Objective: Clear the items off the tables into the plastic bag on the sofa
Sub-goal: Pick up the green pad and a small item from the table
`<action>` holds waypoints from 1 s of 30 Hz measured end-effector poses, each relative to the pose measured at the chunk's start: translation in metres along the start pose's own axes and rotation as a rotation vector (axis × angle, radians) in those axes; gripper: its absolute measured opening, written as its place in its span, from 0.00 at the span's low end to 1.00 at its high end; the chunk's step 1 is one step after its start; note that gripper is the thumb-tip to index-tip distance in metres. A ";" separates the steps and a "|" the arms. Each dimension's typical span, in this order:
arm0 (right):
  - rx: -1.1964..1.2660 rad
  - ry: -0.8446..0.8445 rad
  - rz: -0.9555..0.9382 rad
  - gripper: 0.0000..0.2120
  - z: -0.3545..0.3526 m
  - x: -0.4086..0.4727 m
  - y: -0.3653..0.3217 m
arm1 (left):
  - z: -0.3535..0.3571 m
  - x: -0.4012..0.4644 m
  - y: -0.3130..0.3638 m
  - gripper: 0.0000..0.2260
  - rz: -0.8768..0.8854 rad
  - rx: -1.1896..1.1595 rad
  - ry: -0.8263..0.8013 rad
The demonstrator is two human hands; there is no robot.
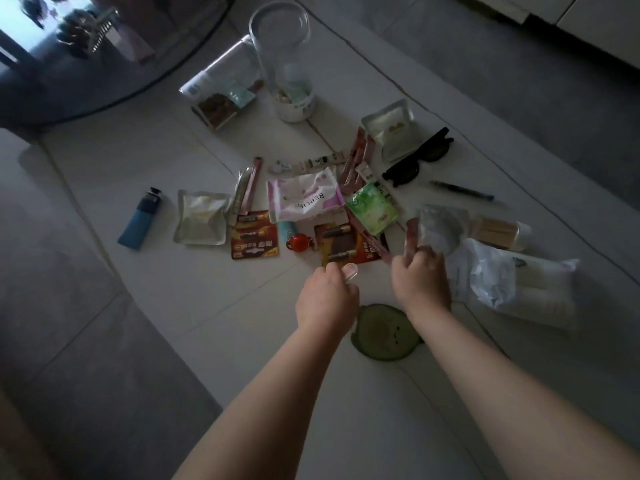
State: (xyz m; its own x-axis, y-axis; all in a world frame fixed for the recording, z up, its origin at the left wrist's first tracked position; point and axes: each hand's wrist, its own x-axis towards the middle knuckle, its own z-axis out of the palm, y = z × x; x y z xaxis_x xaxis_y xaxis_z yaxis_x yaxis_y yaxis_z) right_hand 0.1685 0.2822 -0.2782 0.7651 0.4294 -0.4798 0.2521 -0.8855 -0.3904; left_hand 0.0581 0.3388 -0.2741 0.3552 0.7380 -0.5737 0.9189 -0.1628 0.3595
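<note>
The left hand (325, 296) is pinching a small clear piece (349, 271), the right hand (420, 277) is closing round a pink stick (410, 239) beside the bag (512, 275); she'd do well gathering several before dropping them in

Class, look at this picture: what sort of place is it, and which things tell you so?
Probably a living room at home: a pale table strewn with battery packs, sunglasses and snack sachets, beside a round glass table.
</note>
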 end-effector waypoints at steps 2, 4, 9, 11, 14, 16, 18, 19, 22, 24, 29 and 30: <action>-0.060 -0.021 -0.124 0.15 0.000 0.004 -0.006 | -0.002 0.001 -0.004 0.09 0.002 -0.008 0.003; -0.135 -0.045 -0.217 0.15 0.004 0.011 -0.013 | -0.002 0.003 -0.010 0.09 0.012 -0.002 0.025; -0.382 -0.003 -0.322 0.15 0.022 0.022 -0.024 | 0.001 0.001 -0.028 0.09 0.043 0.006 0.074; -0.443 0.055 -0.306 0.13 0.029 0.024 -0.025 | 0.001 -0.003 -0.033 0.09 0.046 -0.011 0.090; -0.523 0.089 -0.314 0.11 0.035 0.026 -0.029 | -0.002 -0.006 -0.039 0.10 0.048 -0.018 0.098; -0.513 0.062 -0.299 0.11 0.036 0.024 -0.031 | -0.005 -0.007 -0.042 0.12 0.042 -0.025 0.095; -0.444 0.027 -0.245 0.12 0.034 0.020 -0.031 | -0.007 -0.011 -0.045 0.14 0.039 -0.033 0.092; -0.414 0.011 -0.228 0.13 0.031 0.016 -0.029 | -0.008 -0.014 -0.046 0.15 0.037 -0.035 0.089; -0.386 -0.030 -0.228 0.15 0.017 0.000 -0.020 | -0.011 -0.025 -0.050 0.18 0.011 -0.062 0.080; -0.382 -0.079 -0.259 0.14 0.006 -0.012 -0.012 | -0.012 -0.035 -0.050 0.18 -0.017 -0.105 0.074; -0.070 -0.323 -0.298 0.05 -0.034 -0.053 -0.004 | -0.025 -0.082 -0.047 0.17 -0.113 -0.208 0.065; -0.090 -0.346 -0.329 0.05 -0.042 -0.062 -0.003 | -0.029 -0.094 -0.047 0.17 -0.131 -0.225 0.071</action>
State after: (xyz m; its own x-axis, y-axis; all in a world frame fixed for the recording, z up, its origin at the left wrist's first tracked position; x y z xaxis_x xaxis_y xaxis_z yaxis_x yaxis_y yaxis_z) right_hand 0.1452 0.2504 -0.2139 0.3984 0.7095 -0.5813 0.5099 -0.6981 -0.5027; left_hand -0.0234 0.2961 -0.2151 0.2156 0.7888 -0.5757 0.8921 0.0807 0.4446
